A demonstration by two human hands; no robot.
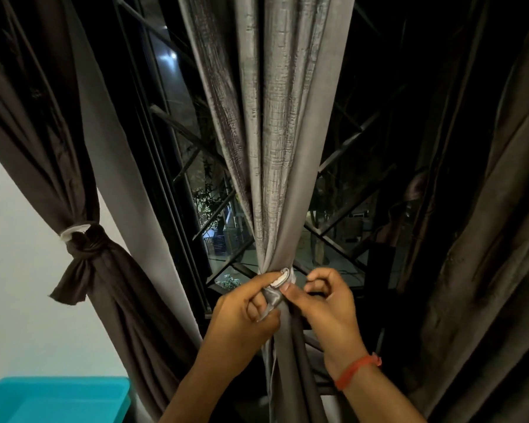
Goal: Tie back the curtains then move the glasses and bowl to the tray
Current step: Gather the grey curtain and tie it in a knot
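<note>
A grey curtain [275, 132] hangs in the middle, gathered into a tight bunch low down. A grey tie band [283, 277] with a white lining wraps that bunch. My left hand [245, 312] pinches the tie's end just below the knot. My right hand [327, 303] touches the band from the right with thumb and fingers curled. A dark brown curtain [58, 154] on the left is knotted back with its own tie [83, 236]. Another dark curtain [486, 209] hangs loose at the right. No glasses or bowl are in view.
A turquoise tray [52, 398] sits at the lower left corner against a white wall [22, 300]. Behind the curtains is a window with a dark metal grille [190, 154], night outside. A red band circles my right wrist.
</note>
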